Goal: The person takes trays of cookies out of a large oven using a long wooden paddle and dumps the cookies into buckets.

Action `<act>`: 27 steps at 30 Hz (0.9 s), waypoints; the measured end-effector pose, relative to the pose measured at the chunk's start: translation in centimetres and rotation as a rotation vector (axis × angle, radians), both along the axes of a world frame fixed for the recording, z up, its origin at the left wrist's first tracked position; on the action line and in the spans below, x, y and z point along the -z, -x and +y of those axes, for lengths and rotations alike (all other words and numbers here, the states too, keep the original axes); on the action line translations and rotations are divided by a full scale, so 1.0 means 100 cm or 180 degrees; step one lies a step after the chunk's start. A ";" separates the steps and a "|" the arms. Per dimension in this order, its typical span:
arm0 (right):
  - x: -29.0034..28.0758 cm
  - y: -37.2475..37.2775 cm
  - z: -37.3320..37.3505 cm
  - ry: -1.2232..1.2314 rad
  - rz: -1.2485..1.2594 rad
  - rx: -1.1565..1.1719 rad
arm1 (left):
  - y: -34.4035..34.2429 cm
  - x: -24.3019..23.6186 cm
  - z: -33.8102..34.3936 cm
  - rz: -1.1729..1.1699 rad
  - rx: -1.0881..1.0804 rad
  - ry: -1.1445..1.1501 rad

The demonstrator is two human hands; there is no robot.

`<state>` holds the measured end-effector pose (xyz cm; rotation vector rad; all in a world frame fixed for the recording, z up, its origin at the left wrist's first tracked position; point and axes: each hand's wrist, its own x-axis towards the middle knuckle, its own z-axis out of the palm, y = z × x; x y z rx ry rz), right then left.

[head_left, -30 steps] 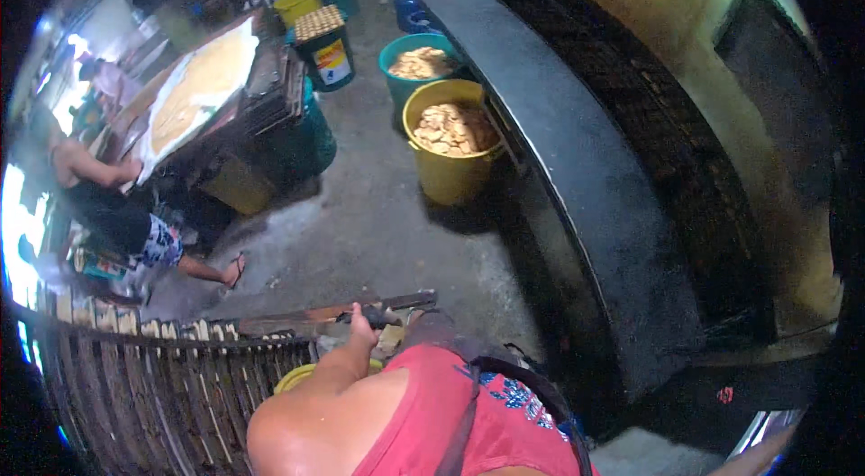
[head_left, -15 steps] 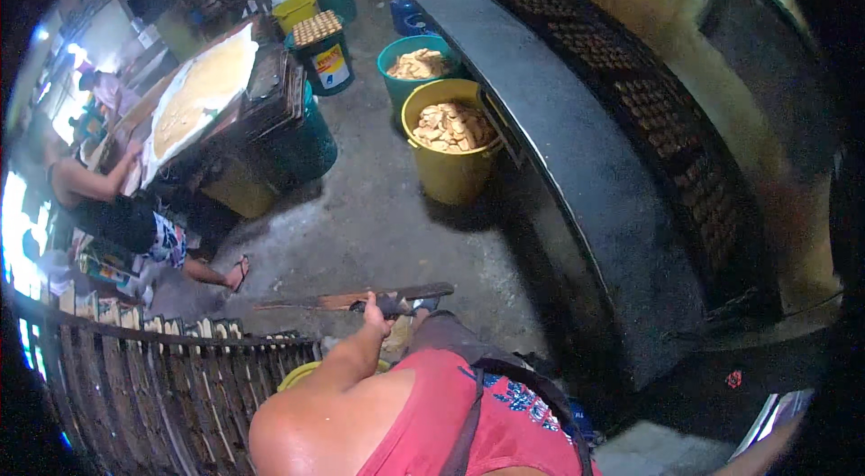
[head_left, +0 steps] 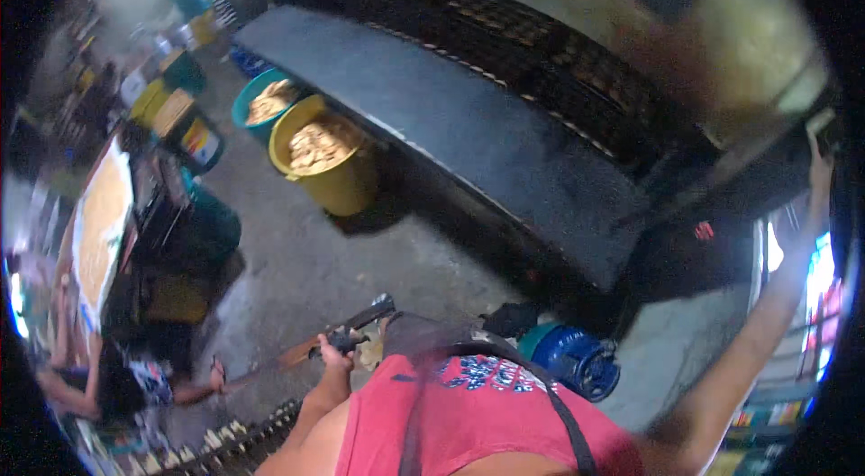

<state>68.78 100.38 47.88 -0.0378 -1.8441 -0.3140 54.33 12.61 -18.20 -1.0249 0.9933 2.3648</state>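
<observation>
Although partly covered by the fingers, to be listed first: one dark bundle (head_left: 348, 337), cloth-like, in the left hand (head_left: 337, 355), low in front of the pink top (head_left: 410, 408). Grip on that side: fingers curled closed about the bundle. Handling, by judgement: light, soft, limp, not fragile, little prone to slip; best taken by the gathered middle in a full fist. Also listed: one long wooden bar (head_left: 297, 353), slanting past the same hand, overlapped by the bundle in this view; actual contact unclear. Handling, again by judgement: stiff, fairly heavy, perhaps rough along the edges; best taken near mid-length for balance. Appearance: bundle near-black, crumpled, loose in outline; bar narrow, flat-looking, reddish brown toward the left, darker toward the right. Last entry: right hand (head_left: 820, 168), raised at the far right on an outstretched arm, at one small pale piece (head_left: 819, 122), blocky and blurred; whether pinching or merely touching, impossible to tell; weight and hardness likewise not to be judged.
</observation>
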 end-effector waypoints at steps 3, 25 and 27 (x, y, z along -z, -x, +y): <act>0.010 0.010 -0.010 0.1433 0.0123 0.0253 | 0.006 -0.015 0.006 -0.0493 -0.0364 0.0455; 0.016 -0.026 0.030 0.2831 0.1139 0.2153 | -0.010 0.009 -0.025 0.1080 0.0768 0.1132; 0.020 -0.029 0.039 0.1585 0.0921 0.1737 | -0.001 0.017 -0.014 -0.0208 -0.0584 -0.0021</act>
